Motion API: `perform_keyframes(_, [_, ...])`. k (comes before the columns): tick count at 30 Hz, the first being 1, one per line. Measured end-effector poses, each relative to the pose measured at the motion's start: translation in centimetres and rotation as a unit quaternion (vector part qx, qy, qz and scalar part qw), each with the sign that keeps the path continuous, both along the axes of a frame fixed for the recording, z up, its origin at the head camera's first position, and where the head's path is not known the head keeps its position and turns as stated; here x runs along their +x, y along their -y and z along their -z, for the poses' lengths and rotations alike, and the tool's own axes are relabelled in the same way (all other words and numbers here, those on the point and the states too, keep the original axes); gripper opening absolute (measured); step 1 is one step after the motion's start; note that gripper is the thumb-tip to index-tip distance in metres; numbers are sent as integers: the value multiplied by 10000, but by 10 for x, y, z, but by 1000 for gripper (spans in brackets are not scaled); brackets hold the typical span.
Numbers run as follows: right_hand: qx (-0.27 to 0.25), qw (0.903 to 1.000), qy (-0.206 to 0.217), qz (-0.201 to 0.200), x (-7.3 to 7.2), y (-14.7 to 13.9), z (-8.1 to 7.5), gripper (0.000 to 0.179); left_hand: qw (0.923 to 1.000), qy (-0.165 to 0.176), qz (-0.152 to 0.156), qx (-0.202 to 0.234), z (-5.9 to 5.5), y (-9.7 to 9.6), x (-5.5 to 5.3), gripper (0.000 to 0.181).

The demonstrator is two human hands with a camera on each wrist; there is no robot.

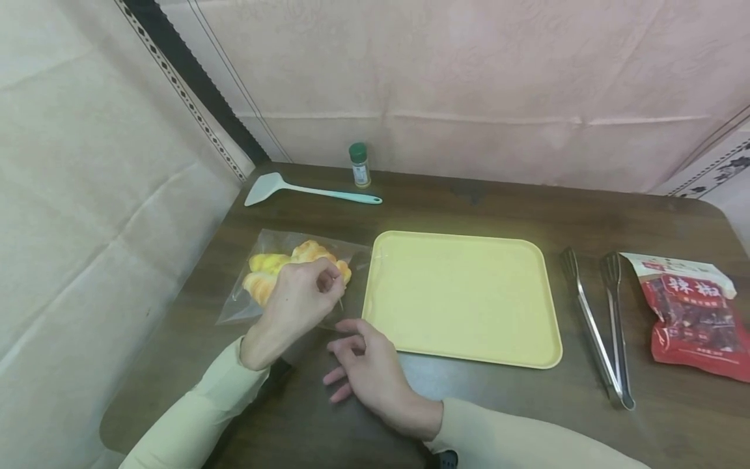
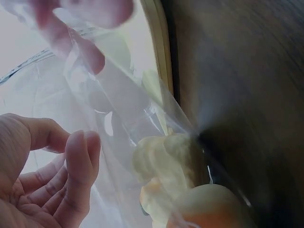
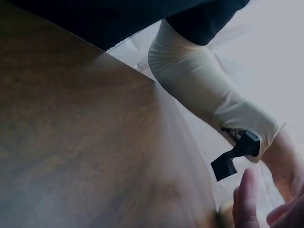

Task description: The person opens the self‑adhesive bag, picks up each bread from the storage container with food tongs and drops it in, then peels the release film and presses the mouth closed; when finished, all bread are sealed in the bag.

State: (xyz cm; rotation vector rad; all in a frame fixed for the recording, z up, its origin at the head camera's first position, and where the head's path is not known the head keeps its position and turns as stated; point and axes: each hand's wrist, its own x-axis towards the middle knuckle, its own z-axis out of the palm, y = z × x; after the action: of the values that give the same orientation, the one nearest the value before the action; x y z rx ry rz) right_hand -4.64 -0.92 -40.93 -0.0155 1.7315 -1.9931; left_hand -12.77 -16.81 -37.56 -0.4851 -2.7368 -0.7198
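A clear plastic bag (image 1: 237, 306) with several bread rolls (image 1: 263, 286) inside lies on the left of the table. My left hand (image 1: 295, 296) reaches over it, thumb and forefinger pinching the film at the bag's right side. In the left wrist view, the film (image 2: 107, 123) stretches up from the rolls beside those fingertips. Close to that edge of the bag is my right hand (image 1: 377, 374), fingers loosely bent and apart. Its fingertips (image 2: 97, 59) show near the film; whether they touch it is hard to tell.
A yellow tray (image 1: 463, 299) sits right of the bag. Farther right are metal tongs (image 1: 615, 339) and a red food packet (image 1: 697, 319). Behind the bag lie a pale blue spatula (image 1: 316, 190) and a green-capped spice jar (image 1: 360, 166). Cloth (image 1: 469, 85) hangs around the table.
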Motion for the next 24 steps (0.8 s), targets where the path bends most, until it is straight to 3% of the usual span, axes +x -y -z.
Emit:
perform_keyframes(8, [-19,9989,141,438,-11,7,8,21,9998,6,128,119,-3,2,0,6])
perform_keyframes(14, [-20,9981,239,570,-12,9,10,20,9997,28,214,151,-16,8,-5,9])
perform_keyframes(20, [-47,9978,259,612,-13,8,12,13,9990,-148,426,-74,-36,17,-23,9])
perform_keyframes(24, [-67,9978,231,620,-12,8,14,12,9956,-8,875,-339,-47,18,-44,10])
